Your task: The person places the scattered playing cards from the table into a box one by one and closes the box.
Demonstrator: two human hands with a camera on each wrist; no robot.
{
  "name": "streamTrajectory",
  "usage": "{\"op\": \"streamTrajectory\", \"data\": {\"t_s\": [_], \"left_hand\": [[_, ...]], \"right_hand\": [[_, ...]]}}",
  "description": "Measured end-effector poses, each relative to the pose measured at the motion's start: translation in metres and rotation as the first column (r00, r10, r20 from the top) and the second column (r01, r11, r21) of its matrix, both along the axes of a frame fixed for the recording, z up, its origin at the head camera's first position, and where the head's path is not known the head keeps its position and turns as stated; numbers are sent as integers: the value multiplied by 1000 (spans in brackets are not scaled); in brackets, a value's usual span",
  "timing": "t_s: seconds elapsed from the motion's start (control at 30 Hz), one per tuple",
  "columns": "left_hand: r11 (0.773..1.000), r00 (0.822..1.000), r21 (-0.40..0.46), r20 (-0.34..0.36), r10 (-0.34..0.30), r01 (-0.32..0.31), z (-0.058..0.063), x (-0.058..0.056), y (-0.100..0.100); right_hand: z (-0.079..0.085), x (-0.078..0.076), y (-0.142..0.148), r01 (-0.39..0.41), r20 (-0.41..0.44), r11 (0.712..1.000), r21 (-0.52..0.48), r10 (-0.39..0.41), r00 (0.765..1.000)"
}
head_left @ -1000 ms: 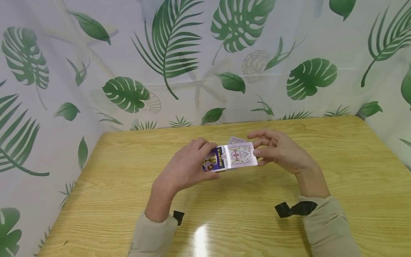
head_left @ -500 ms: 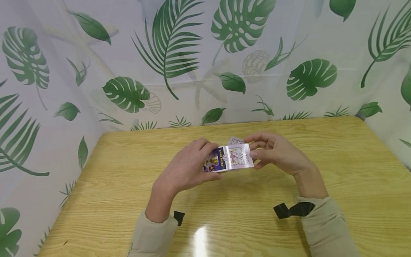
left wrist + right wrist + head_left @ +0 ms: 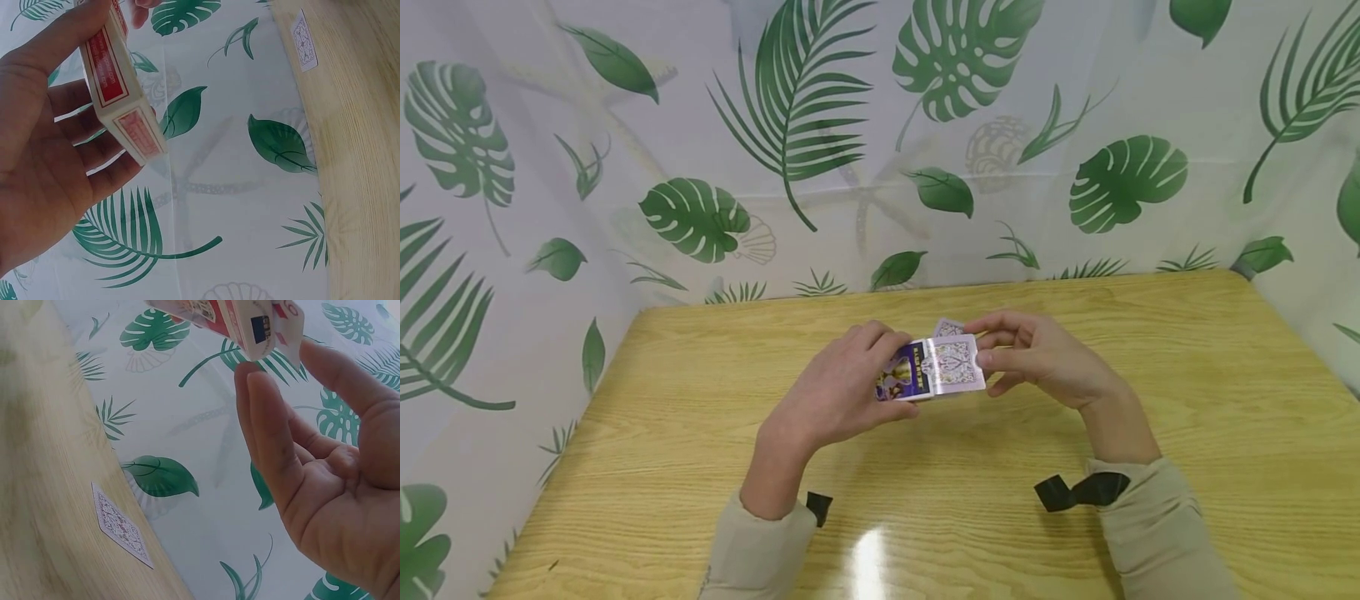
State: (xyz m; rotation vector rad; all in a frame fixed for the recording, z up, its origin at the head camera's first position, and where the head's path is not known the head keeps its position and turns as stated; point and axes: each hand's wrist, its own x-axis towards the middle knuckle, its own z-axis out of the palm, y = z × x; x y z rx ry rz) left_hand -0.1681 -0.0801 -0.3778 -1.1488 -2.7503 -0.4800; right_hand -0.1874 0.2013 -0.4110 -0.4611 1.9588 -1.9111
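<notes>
My left hand (image 3: 831, 387) grips a playing card box (image 3: 904, 372), purple with a yellow figure on its upper face. In the left wrist view the red-and-cream side of the card box (image 3: 112, 78) lies between thumb and fingers. A patterned playing card (image 3: 957, 363) sticks out of the box's right end. The right thumb touches that card's outer edge, while the other fingers of my right hand (image 3: 1045, 362) stay behind and below it. In the right wrist view the right hand (image 3: 325, 450) has its fingers fairly straight, fingertips close to the box's end.
A second playing card (image 3: 950, 327) lies face down on the wooden table (image 3: 700, 467), behind the hands. White cloth with green leaves (image 3: 865, 183) hangs behind and left of the table. Black straps (image 3: 1086, 492) hang at both cuffs.
The right hand has moved left, pushing the protruding card farther into the box. The left hand and its box have hardly moved. The card on the table lies as before.
</notes>
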Motion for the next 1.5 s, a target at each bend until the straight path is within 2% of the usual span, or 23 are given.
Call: {"op": "streamTrajectory", "data": {"t_s": [0.47, 0.97, 1.5], "left_hand": [[1000, 1000, -23, 5, 11, -11, -2, 0, 2], [997, 999, -72, -40, 6, -9, -6, -1, 4], [989, 998, -144, -66, 20, -30, -5, 3, 10]], "right_hand": [[-3, -1, -6, -3, -56, 999, 51, 6, 998], [-6, -2, -13, -5, -63, 995, 101, 11, 998], [-6, 2, -21, 18, -67, 989, 144, -8, 998]]}}
